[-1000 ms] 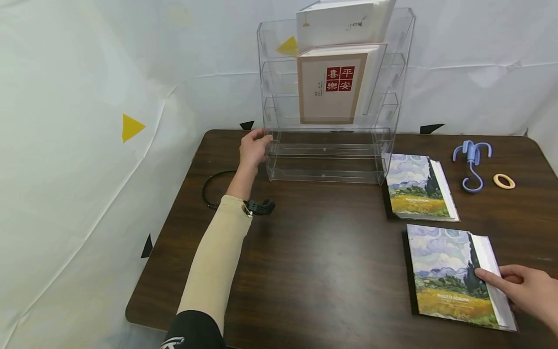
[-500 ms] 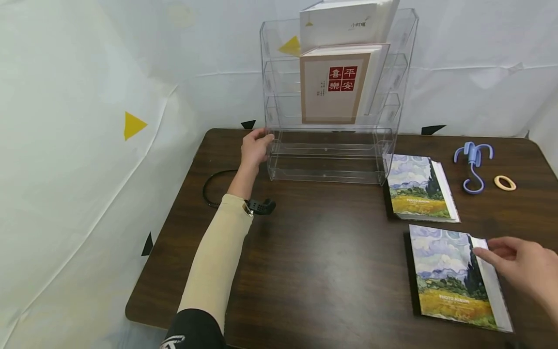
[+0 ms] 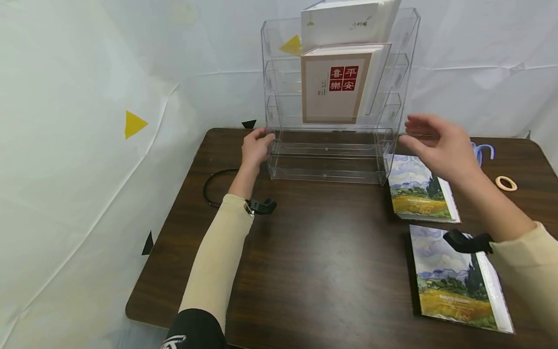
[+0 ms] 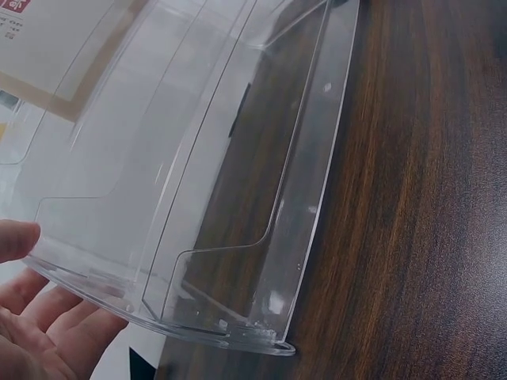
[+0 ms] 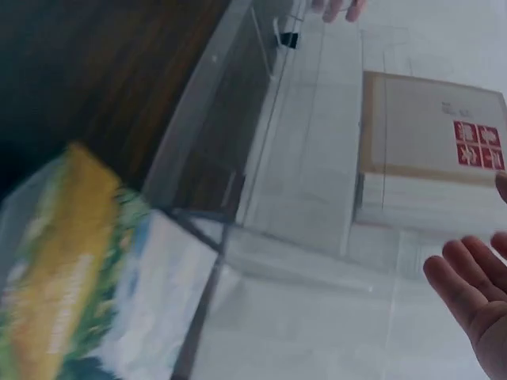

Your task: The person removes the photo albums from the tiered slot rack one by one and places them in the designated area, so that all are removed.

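Note:
A clear plastic tiered rack (image 3: 327,174) stands at the back of the table. My left hand (image 3: 255,148) holds its left side wall, the thumb inside and the fingers outside in the left wrist view. My right hand (image 3: 440,145) is in the air just right of the rack, fingers loosely bent and holding nothing. In the rack sit a beige-framed album (image 3: 333,92) with red characters and, above and behind it, a white album (image 3: 340,26). A landscape-covered photo album (image 3: 418,194) lies by the rack's right foot, partly under my right hand; a matching photo album (image 3: 453,286) lies nearer me.
A blue hook (image 3: 484,151), partly hidden by my right hand, and a pale yellow ring (image 3: 506,183) lie at the right of the dark wooden table (image 3: 314,261). A black cable (image 3: 208,186) loops beside my left wrist. White sheeting (image 3: 209,43) rises behind the table.
My right hand has let go of the nearer photo album and moved up and left to the rack's right side. My left hand stays on the rack.

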Motion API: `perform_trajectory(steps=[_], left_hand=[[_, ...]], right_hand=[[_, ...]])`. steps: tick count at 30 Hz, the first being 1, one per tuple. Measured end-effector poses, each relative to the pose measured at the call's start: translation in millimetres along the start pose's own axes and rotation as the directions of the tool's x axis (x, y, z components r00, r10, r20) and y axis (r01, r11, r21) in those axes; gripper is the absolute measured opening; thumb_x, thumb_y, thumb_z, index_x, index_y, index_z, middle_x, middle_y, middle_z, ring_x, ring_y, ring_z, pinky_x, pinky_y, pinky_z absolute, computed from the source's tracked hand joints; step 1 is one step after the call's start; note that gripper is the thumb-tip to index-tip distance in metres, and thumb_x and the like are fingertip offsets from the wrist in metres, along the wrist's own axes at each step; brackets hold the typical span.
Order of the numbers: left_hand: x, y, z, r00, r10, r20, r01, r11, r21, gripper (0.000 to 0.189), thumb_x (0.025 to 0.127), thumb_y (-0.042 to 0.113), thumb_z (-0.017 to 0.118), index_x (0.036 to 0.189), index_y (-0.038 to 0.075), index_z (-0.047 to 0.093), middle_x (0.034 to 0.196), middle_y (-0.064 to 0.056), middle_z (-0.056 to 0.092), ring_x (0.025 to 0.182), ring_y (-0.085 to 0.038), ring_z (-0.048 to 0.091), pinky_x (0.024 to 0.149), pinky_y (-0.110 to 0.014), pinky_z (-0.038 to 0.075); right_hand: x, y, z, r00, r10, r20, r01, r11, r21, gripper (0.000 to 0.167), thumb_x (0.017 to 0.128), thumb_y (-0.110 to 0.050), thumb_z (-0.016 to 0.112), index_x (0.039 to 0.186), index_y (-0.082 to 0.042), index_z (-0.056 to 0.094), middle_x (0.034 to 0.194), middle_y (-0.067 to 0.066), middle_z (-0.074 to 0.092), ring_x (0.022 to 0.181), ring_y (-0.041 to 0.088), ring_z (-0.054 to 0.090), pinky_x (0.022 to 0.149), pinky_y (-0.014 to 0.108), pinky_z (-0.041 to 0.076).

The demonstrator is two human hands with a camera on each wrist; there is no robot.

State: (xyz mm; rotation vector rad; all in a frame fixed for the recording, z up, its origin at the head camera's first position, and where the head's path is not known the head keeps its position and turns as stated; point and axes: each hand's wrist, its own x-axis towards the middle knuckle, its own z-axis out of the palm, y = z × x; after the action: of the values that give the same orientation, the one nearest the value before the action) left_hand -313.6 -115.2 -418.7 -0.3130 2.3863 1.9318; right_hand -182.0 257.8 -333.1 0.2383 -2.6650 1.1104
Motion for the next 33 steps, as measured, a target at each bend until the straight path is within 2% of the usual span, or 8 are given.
perform_trajectory(steps=[3, 4, 8, 14, 20, 23, 28, 33], left_hand=[[0.1, 0.0, -0.5, 1.000, 0.000, 0.005, 0.000, 1.000, 0.002, 0.039, 0.097, 0.028, 0.063, 0.133, 0.016, 0.060, 0.129, -0.005, 0.059, 0.110, -0.021, 0.057, 0.084, -0.041, 0.054], [0.2, 0.0, -0.3, 1.000, 0.000, 0.007, 0.000, 1.000, 0.001, 0.039, 0.097, 0.029, 0.063, 0.133, 0.016, 0.060, 0.129, -0.005, 0.059, 0.110, -0.022, 0.057, 0.084, -0.041, 0.054], [-0.1, 0.2, 0.3, 1.000, 0.007, 0.007, -0.007, 1.000, -0.003, 0.039, 0.096, 0.030, 0.064, 0.133, 0.016, 0.060, 0.127, -0.006, 0.061, 0.113, -0.025, 0.057, 0.085, -0.043, 0.054], [-0.3, 0.1, 1.2, 1.000, 0.016, -0.013, -0.016, 1.000, -0.003, 0.039, 0.096, 0.029, 0.064, 0.132, 0.015, 0.061, 0.125, -0.007, 0.064, 0.115, -0.026, 0.058, 0.086, -0.045, 0.054], [-0.7, 0.3, 2.9, 1.000, 0.015, -0.024, -0.015, 1.000, 0.004, 0.037, 0.095, 0.028, 0.065, 0.130, 0.015, 0.063, 0.124, -0.007, 0.066, 0.110, -0.025, 0.060, 0.083, -0.045, 0.055], [-0.9, 0.5, 3.4, 1.000, 0.014, -0.027, -0.014, 1.000, 0.008, 0.036, 0.095, 0.028, 0.065, 0.129, 0.015, 0.063, 0.124, -0.006, 0.066, 0.109, -0.025, 0.060, 0.081, -0.043, 0.055], [0.0, 1.3, 3.8, 0.999, 0.024, -0.025, -0.024, 1.000, 0.010, 0.035, 0.096, 0.027, 0.064, 0.129, 0.014, 0.063, 0.123, -0.007, 0.065, 0.111, -0.028, 0.059, 0.082, -0.044, 0.055], [1.5, 0.7, 5.0, 1.000, 0.020, -0.018, -0.020, 1.000, 0.000, 0.036, 0.096, 0.027, 0.064, 0.129, 0.014, 0.062, 0.124, -0.007, 0.064, 0.112, -0.029, 0.059, 0.083, -0.044, 0.055]], right_hand=[[34.4, -10, 12, 1.000, -0.004, -0.022, 0.004, 1.000, 0.025, 0.059, 0.095, -0.027, 0.066, 0.146, -0.008, 0.045, 0.136, 0.016, 0.056, 0.122, 0.028, 0.056, 0.096, 0.028, 0.048], [44.3, -12, 16, 1.000, -0.004, -0.030, 0.005, 0.999, 0.034, 0.061, 0.095, -0.027, 0.066, 0.148, -0.008, 0.043, 0.138, 0.016, 0.055, 0.125, 0.032, 0.054, 0.098, 0.033, 0.047], [75.5, -15, 28, 0.997, 0.030, -0.076, -0.026, 0.998, 0.061, 0.067, 0.095, -0.027, 0.066, 0.151, -0.010, 0.035, 0.146, 0.012, 0.048, 0.131, 0.027, 0.048, 0.103, 0.042, 0.043], [107.2, -13, 37, 0.991, 0.111, -0.080, -0.103, 0.989, 0.106, 0.071, 0.092, -0.031, 0.070, 0.151, -0.012, 0.036, 0.145, 0.012, 0.048, 0.132, 0.025, 0.048, 0.104, 0.040, 0.043], [121.1, -15, 35, 0.982, 0.186, -0.025, -0.182, 0.978, 0.098, 0.070, 0.087, -0.037, 0.074, 0.143, -0.009, 0.043, 0.132, 0.014, 0.054, 0.121, 0.024, 0.054, 0.098, 0.035, 0.045], [123.8, -15, 34, 0.987, 0.160, 0.015, -0.161, 0.983, 0.089, 0.070, 0.084, -0.036, 0.078, 0.138, -0.004, 0.047, 0.127, 0.014, 0.057, 0.114, 0.025, 0.055, 0.093, 0.034, 0.045], [127.2, -20, 36, 0.990, 0.115, 0.082, -0.126, 0.981, 0.150, 0.068, 0.083, -0.031, 0.080, 0.140, -0.008, 0.050, 0.137, 0.015, 0.056, 0.121, 0.027, 0.057, 0.100, 0.040, 0.046], [127.8, -22, 39, 0.995, 0.054, 0.082, -0.066, 0.986, 0.154, 0.060, 0.083, -0.028, 0.080, 0.136, -0.011, 0.056, 0.133, 0.012, 0.061, 0.119, 0.026, 0.059, 0.097, 0.040, 0.048]])
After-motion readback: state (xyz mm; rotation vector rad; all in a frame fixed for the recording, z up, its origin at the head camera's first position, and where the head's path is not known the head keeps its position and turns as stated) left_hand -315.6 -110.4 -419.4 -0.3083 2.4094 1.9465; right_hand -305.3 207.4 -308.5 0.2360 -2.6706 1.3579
